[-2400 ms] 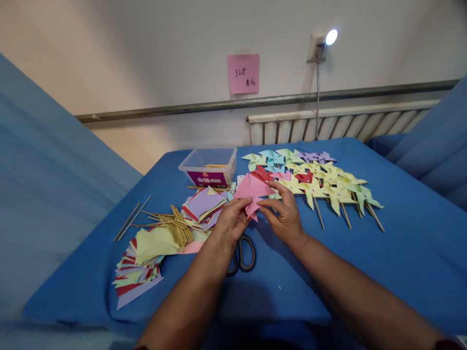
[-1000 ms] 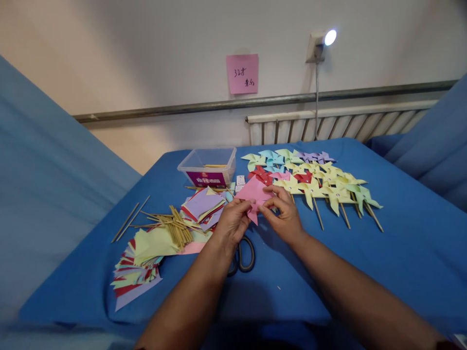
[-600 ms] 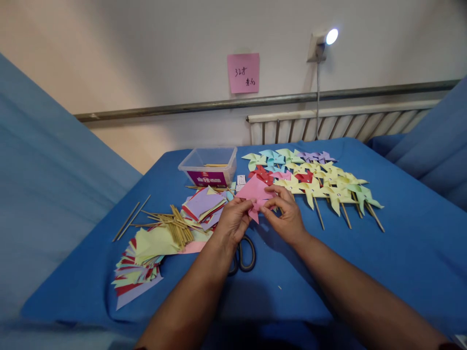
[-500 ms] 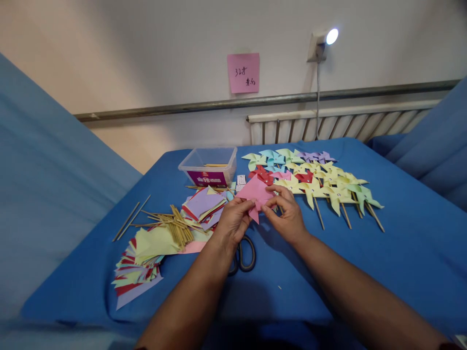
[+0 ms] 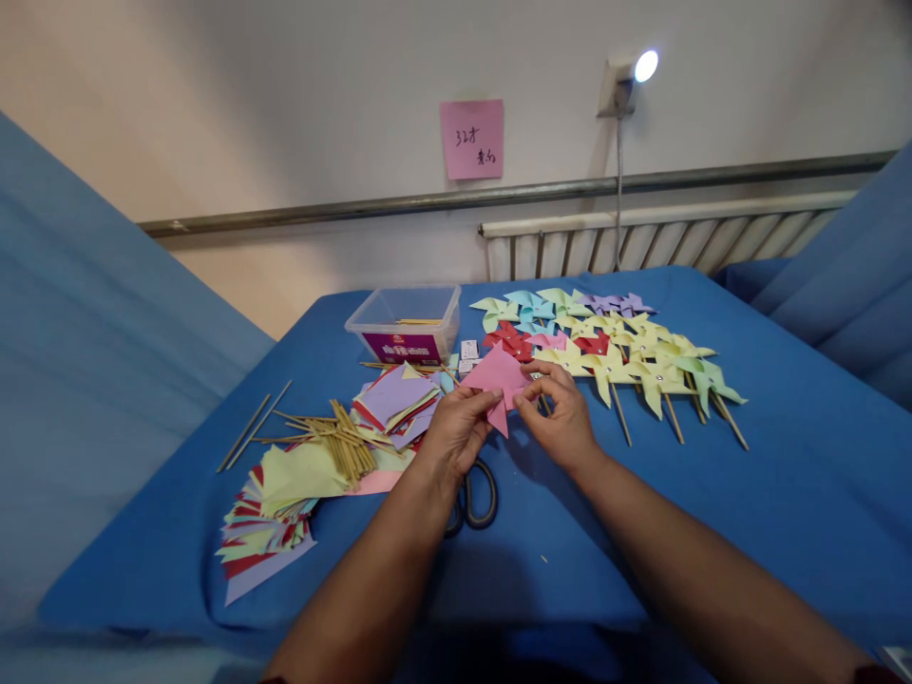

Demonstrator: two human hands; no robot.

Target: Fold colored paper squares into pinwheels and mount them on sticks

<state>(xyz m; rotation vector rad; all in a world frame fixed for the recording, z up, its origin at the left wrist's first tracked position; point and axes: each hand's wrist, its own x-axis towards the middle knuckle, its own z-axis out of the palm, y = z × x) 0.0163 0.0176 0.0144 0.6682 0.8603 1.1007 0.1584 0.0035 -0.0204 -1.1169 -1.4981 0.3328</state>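
A pink sheet of paper [image 5: 501, 370] is held up above the table, with one flap folded in and a pointed corner hanging down. My left hand [image 5: 463, 418] pinches its lower left part between thumb and fingers. On the opposite side, my right hand [image 5: 560, 410] grips the right edge by the fingertips. Black-handled scissors [image 5: 483, 494] lie below my left hand, their blades hidden under it. Just beyond the paper are finished pinwheels [image 5: 570, 356] in yellow, red, green, blue and purple, several with sticks showing.
To the left lie wooden sticks [image 5: 349, 442], a fanned stack of coloured paper [image 5: 267, 532] and a pile of paper squares [image 5: 399, 399]. A clear plastic box [image 5: 406, 318] with sticks inside stands at the back, beside small white boxes [image 5: 468, 350]. Blue cloth [image 5: 684, 551] covers the table.
Both hands stay almost in place on the pink paper. The right fingertips have shifted slightly along the folded flap. The whole view has moved a little.
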